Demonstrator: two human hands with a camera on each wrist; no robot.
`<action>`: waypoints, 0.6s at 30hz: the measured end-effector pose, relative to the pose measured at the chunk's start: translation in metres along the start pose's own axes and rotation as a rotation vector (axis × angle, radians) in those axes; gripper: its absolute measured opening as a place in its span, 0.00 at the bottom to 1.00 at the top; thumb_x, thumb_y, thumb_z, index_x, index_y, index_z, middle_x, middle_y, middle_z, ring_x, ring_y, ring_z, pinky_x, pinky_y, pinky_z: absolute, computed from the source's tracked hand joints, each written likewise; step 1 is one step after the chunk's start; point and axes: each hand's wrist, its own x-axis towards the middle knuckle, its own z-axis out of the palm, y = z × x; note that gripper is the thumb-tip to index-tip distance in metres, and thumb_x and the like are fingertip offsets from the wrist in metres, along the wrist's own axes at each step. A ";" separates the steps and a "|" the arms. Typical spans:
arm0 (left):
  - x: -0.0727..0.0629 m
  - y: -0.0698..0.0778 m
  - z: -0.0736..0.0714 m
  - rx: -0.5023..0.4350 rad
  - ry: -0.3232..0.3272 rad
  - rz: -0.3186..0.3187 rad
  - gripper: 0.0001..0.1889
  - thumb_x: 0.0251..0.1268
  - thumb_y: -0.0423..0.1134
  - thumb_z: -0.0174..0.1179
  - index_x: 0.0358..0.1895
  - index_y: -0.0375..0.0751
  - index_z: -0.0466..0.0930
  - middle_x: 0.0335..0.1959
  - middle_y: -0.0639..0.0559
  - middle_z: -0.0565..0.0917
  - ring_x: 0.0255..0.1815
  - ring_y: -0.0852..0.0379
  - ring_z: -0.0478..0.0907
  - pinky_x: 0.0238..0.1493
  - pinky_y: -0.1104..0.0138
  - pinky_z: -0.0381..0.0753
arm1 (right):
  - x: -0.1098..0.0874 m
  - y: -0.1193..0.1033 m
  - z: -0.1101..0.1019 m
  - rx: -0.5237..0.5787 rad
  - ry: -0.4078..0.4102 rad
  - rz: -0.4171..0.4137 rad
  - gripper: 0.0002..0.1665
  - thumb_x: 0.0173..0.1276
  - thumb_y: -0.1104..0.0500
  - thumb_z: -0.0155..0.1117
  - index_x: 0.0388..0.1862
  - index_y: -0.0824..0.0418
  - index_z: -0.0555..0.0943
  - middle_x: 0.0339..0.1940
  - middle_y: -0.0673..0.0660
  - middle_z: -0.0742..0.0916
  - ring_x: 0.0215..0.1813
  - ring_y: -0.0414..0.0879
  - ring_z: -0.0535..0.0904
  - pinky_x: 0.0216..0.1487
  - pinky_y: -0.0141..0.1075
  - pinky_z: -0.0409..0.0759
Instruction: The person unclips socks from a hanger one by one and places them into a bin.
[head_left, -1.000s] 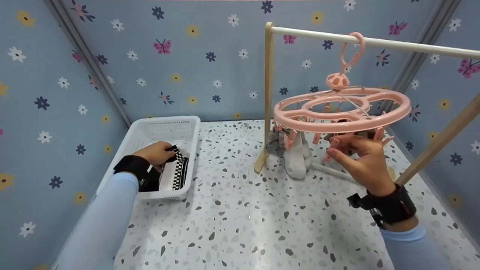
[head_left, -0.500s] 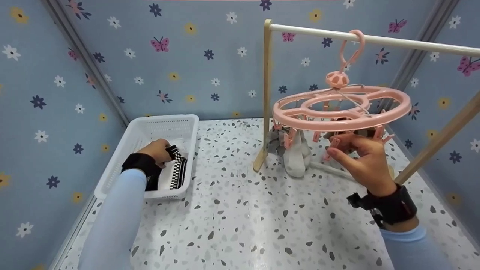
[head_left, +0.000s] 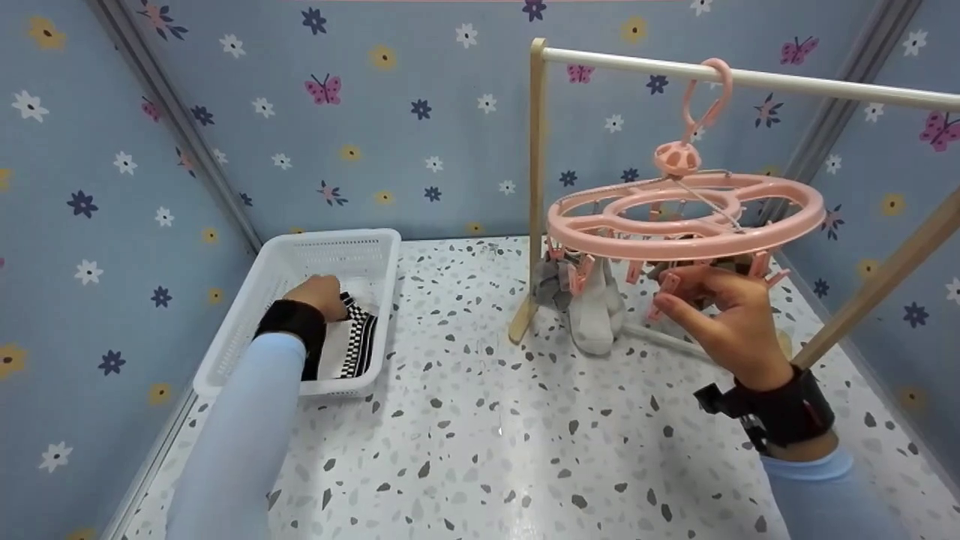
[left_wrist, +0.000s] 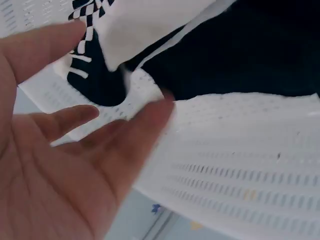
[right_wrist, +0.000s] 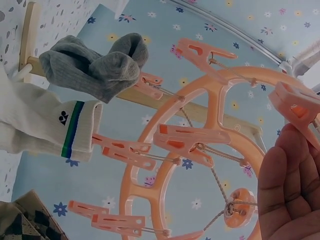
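Observation:
My left hand [head_left: 321,296] reaches into the white basket [head_left: 394,270]. In the left wrist view, its thumb lies by the checkered edge of a black-and-white sock [left_wrist: 115,30], with the fingers spread and apart from the thumb; I cannot tell whether they touch the fabric. Black fabric [left_wrist: 240,50] lies beside that sock. My right hand [head_left: 731,322] pinches a pink clothespin [head_left: 665,291] under the front rim of the round pink drying hanger [head_left: 697,247]. A grey sock [right_wrist: 95,65] and a white sock with a green-blue stripe [right_wrist: 50,120] hang from other clips.
The hanger hooks over the white bar [head_left: 615,61] of a wooden stand [head_left: 537,150]. Brown checkered fabric [right_wrist: 32,217] hangs at a lower corner of the right wrist view. Speckled flooring [head_left: 465,435] lies between basket and stand; flowered walls [head_left: 420,150] rise around.
My left hand has shifted slightly up and to the right inside the basket, and its forearm has swung right. The right hand keeps its pinch on the clothespin.

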 end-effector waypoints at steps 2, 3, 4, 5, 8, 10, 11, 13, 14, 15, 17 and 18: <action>0.001 0.007 -0.004 0.009 0.094 0.052 0.15 0.73 0.32 0.56 0.53 0.22 0.82 0.51 0.27 0.86 0.46 0.35 0.83 0.53 0.47 0.84 | 0.000 0.000 0.000 -0.006 0.001 0.000 0.11 0.64 0.74 0.78 0.45 0.74 0.89 0.37 0.38 0.91 0.35 0.30 0.88 0.40 0.21 0.83; 0.002 0.012 -0.005 0.006 0.136 0.086 0.18 0.76 0.33 0.56 0.59 0.21 0.81 0.57 0.26 0.85 0.54 0.32 0.84 0.60 0.43 0.83 | 0.000 0.000 0.000 -0.006 0.002 -0.001 0.11 0.63 0.74 0.78 0.45 0.74 0.89 0.37 0.38 0.91 0.35 0.30 0.88 0.40 0.21 0.83; 0.002 0.017 -0.007 -0.005 0.173 0.128 0.20 0.79 0.34 0.56 0.63 0.22 0.79 0.62 0.25 0.83 0.61 0.31 0.82 0.66 0.40 0.80 | 0.000 0.000 0.000 -0.007 0.006 -0.004 0.11 0.64 0.73 0.78 0.45 0.74 0.89 0.37 0.39 0.91 0.35 0.30 0.87 0.40 0.21 0.83; 0.002 0.025 -0.008 -0.018 0.208 0.171 0.22 0.81 0.36 0.56 0.67 0.22 0.77 0.65 0.25 0.81 0.66 0.30 0.80 0.71 0.39 0.77 | -0.001 0.000 0.000 -0.007 0.011 -0.006 0.11 0.65 0.72 0.79 0.45 0.74 0.89 0.37 0.39 0.91 0.35 0.30 0.87 0.40 0.20 0.82; 0.000 0.051 -0.010 -0.070 0.311 0.299 0.21 0.85 0.39 0.57 0.69 0.26 0.77 0.66 0.29 0.81 0.69 0.32 0.79 0.73 0.41 0.76 | -0.001 0.000 0.000 0.000 0.022 -0.012 0.11 0.65 0.71 0.79 0.45 0.74 0.89 0.37 0.39 0.90 0.35 0.30 0.87 0.40 0.20 0.82; -0.003 0.071 -0.011 -0.105 0.393 0.386 0.20 0.84 0.40 0.59 0.67 0.28 0.79 0.64 0.31 0.83 0.68 0.34 0.81 0.72 0.43 0.78 | -0.001 0.000 0.000 0.001 0.025 -0.014 0.11 0.65 0.71 0.79 0.45 0.74 0.89 0.37 0.39 0.91 0.35 0.30 0.87 0.41 0.20 0.83; -0.004 0.081 -0.012 -0.122 0.427 0.427 0.20 0.84 0.40 0.59 0.67 0.29 0.79 0.64 0.32 0.84 0.67 0.35 0.81 0.72 0.44 0.78 | -0.001 0.000 0.000 -0.001 0.026 -0.015 0.11 0.64 0.71 0.79 0.45 0.74 0.89 0.37 0.39 0.91 0.35 0.30 0.87 0.41 0.20 0.83; -0.008 0.103 -0.015 -0.150 0.476 0.506 0.19 0.84 0.39 0.60 0.67 0.30 0.80 0.64 0.34 0.85 0.69 0.37 0.81 0.73 0.47 0.78 | 0.000 0.000 0.000 -0.003 0.027 -0.016 0.12 0.64 0.72 0.79 0.45 0.74 0.89 0.37 0.39 0.91 0.35 0.30 0.87 0.41 0.21 0.84; -0.010 0.114 -0.016 -0.153 0.495 0.547 0.19 0.83 0.39 0.61 0.67 0.30 0.80 0.65 0.34 0.85 0.69 0.38 0.81 0.74 0.48 0.78 | 0.000 -0.001 0.000 -0.005 0.026 -0.016 0.12 0.64 0.71 0.80 0.45 0.74 0.89 0.37 0.39 0.91 0.35 0.30 0.88 0.41 0.21 0.84; -0.012 0.125 -0.018 -0.150 0.504 0.583 0.19 0.83 0.39 0.61 0.68 0.31 0.80 0.65 0.35 0.85 0.70 0.39 0.81 0.74 0.49 0.78 | 0.000 -0.001 0.000 -0.007 0.026 -0.017 0.12 0.64 0.71 0.80 0.45 0.74 0.89 0.37 0.39 0.91 0.35 0.29 0.88 0.40 0.20 0.84; -0.018 0.146 -0.023 -0.129 0.510 0.661 0.20 0.82 0.38 0.62 0.69 0.31 0.79 0.67 0.36 0.84 0.71 0.40 0.81 0.74 0.51 0.79 | 0.001 -0.002 0.000 0.001 0.022 -0.019 0.12 0.65 0.71 0.79 0.45 0.75 0.89 0.37 0.39 0.91 0.35 0.30 0.88 0.39 0.21 0.83; -0.022 0.156 -0.025 -0.111 0.512 0.697 0.21 0.82 0.37 0.63 0.70 0.32 0.78 0.67 0.37 0.84 0.71 0.40 0.81 0.74 0.51 0.80 | 0.001 -0.002 0.000 0.005 0.020 -0.021 0.12 0.66 0.71 0.79 0.45 0.75 0.89 0.37 0.39 0.91 0.35 0.30 0.88 0.39 0.20 0.83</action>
